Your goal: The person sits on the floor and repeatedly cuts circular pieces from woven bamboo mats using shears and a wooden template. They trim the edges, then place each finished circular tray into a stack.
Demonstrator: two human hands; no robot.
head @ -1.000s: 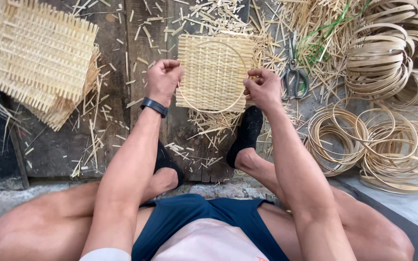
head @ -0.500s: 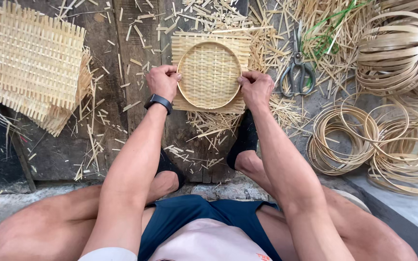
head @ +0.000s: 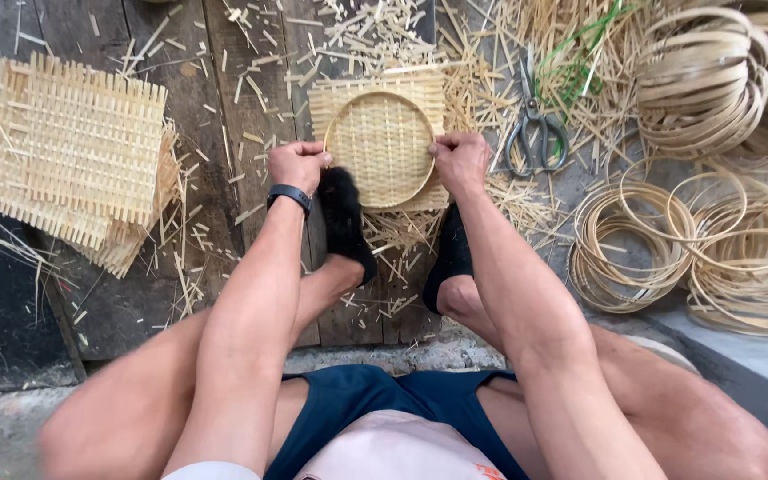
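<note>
Between the person's feet on the plank floor (head: 224, 133), the woven bamboo mat (head: 382, 142) with its round hoop (head: 420, 182) is now lying flatter and nearer than a second ago. Both hands are staying clenched on its rim, left hand (head: 298, 165) and right hand (head: 460, 161). One black-socked foot (head: 345, 222) is moving up against the edge, bracing it. Scissors (head: 535, 133) are lying just beside.

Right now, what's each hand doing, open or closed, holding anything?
Left hand: closed, gripping the left edge of the round hoop on the woven bamboo mat.
Right hand: closed, gripping the hoop's right edge.
</note>
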